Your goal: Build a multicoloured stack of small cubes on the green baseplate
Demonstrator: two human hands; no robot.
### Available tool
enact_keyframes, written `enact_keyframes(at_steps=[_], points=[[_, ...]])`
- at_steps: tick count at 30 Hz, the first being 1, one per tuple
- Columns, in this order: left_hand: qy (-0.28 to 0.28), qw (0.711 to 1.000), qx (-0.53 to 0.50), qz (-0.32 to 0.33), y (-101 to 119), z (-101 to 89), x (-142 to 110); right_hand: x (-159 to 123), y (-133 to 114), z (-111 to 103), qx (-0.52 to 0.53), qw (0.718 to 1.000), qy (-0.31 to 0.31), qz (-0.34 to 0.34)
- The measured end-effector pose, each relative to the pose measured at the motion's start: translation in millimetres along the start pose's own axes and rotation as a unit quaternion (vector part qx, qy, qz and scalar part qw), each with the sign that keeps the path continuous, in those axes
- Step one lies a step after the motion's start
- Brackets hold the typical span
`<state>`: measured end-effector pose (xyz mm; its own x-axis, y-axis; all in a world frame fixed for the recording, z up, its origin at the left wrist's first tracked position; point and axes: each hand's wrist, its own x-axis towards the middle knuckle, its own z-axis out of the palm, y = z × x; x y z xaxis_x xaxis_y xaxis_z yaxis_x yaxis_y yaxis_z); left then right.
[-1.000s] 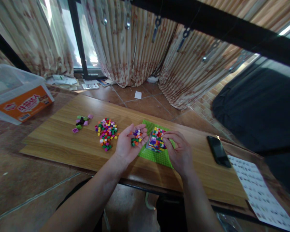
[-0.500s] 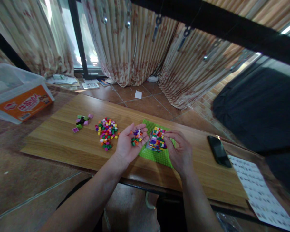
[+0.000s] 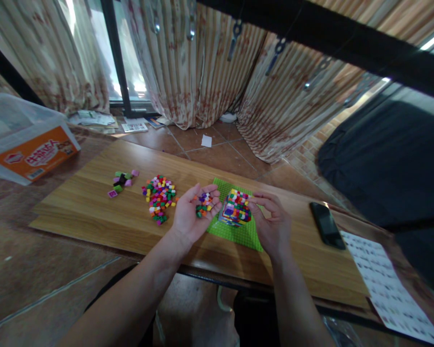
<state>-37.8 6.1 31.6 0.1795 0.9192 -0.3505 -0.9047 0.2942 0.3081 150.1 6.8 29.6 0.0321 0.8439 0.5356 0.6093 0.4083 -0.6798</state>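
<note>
My left hand (image 3: 188,217) is palm up and cupped, its fingers stretched to the right. Several small toy building bricks (image 3: 204,208) in mixed colours lie in it. Just right of its fingertips, a multicoloured block built of such bricks (image 3: 235,209) stands on a green studded baseplate (image 3: 235,236). My right hand (image 3: 273,221) is at the block's upper right edge, thumb and forefinger pinched together. Whatever is between those fingertips is too small or hidden to make out.
A pile of loose bricks (image 3: 161,195) and a smaller cluster of larger bricks (image 3: 121,182) lie on the wooden board (image 3: 90,212). A black phone (image 3: 327,225) and a printed sheet (image 3: 386,279) are on the right. A clear plastic tub (image 3: 32,144) stands far left.
My right hand has shifted slightly right, off the block's top toward its edge, showing more of the block. My left hand stays put with the bricks in its palm.
</note>
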Motion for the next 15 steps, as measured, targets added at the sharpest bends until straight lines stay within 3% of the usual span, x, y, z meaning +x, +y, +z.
enact_keyframes(at_steps=[7,15], points=[[0.005,1.0,-0.001,0.002,-0.1,0.2,-0.3,0.0,6.4,-0.9,0.03,0.999,0.018,0.039],[0.005,1.0,-0.002,0.003,0.1,0.5,-0.1,-0.3,10.8,0.1,-0.007,1.0,0.016,0.022]])
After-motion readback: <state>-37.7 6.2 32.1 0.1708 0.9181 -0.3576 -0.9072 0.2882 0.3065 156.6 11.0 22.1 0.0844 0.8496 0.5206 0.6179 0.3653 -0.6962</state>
